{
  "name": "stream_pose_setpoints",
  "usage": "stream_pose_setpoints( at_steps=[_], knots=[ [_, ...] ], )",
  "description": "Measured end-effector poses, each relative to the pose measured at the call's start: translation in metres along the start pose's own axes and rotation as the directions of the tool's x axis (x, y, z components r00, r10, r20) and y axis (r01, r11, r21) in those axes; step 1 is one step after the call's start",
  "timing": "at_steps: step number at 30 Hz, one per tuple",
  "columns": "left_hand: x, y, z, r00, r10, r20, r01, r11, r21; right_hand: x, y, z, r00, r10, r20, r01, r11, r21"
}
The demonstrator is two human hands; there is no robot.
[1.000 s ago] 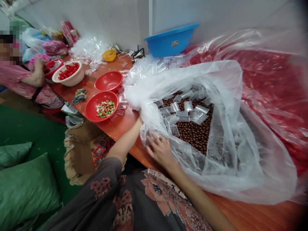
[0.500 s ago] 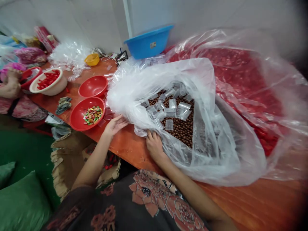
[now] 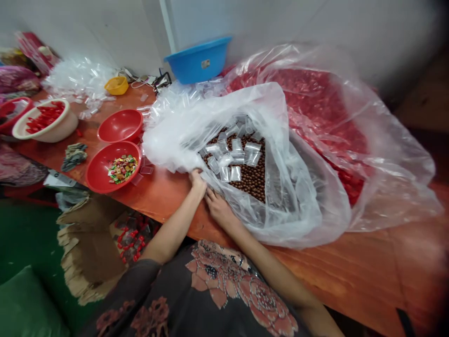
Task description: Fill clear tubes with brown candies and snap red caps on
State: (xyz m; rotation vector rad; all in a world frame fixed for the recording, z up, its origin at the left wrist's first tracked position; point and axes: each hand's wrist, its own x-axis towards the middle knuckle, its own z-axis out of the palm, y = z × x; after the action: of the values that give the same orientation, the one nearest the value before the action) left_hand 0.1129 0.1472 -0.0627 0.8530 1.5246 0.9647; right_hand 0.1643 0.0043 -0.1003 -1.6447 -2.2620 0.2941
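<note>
A large clear plastic bag (image 3: 308, 217) lies open on the table in front of me. Inside it are many small round brown balls (image 3: 253, 183), with several clear plastic sleeve-like pieces (image 3: 235, 174) on top. My left hand (image 3: 198, 182) is closed on the bag's near left edge, its fingers bent into the plastic. Just right of it, touching or almost touching, my right hand (image 3: 219, 207) grips the same edge from the near side. Its fingertips are partly hidden by the bag's folds.
Red bowls (image 3: 121, 125) stand left, the nearer one holding wrapped candies (image 3: 122, 168). Beyond are a white basin (image 3: 66, 124) of red pieces and a blue basin (image 3: 198, 61). A bigger bag of red pieces (image 3: 315, 103) lies behind. A torn cardboard box (image 3: 87, 248) sits below the table edge.
My left hand has moved right, from open beside the bag to closed on its edge next to my right hand. The view has shifted right.
</note>
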Motion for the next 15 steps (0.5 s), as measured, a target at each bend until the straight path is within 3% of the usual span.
stream_pose_setpoints(
  at_steps=[2,6,7,8,11,13,15],
  knots=[
    [0.000,0.002,-0.009,0.999,0.038,-0.021,-0.035,0.991,0.131,0.002,0.002,-0.005,0.999,-0.036,-0.009,0.036,0.999,0.005],
    [-0.020,-0.008,-0.053,0.980,0.197,-0.017,-0.179,0.921,0.346,-0.015,-0.004,-0.016,0.991,-0.133,0.030,0.133,0.991,-0.007],
    [-0.024,-0.014,-0.064,0.964,0.265,-0.016,-0.228,0.859,0.459,-0.022,-0.006,-0.016,0.988,-0.152,0.032,0.152,0.988,-0.008],
    [-0.027,-0.020,-0.073,0.937,0.349,0.011,-0.283,0.740,0.611,-0.029,-0.008,-0.016,0.985,-0.170,0.030,0.170,0.985,-0.005],
    [-0.025,-0.034,-0.083,0.861,0.471,0.190,-0.369,0.324,0.871,-0.041,-0.007,-0.012,0.983,-0.185,0.015,0.184,0.982,0.039],
    [-0.019,-0.036,-0.082,0.846,0.449,0.287,-0.407,0.198,0.891,-0.039,-0.003,-0.010,0.989,-0.147,0.027,0.145,0.986,0.078],
    [-0.016,-0.033,-0.082,0.834,0.424,0.353,-0.448,0.150,0.881,-0.034,0.001,-0.012,0.993,-0.109,0.044,0.105,0.989,0.100]
  ],
)
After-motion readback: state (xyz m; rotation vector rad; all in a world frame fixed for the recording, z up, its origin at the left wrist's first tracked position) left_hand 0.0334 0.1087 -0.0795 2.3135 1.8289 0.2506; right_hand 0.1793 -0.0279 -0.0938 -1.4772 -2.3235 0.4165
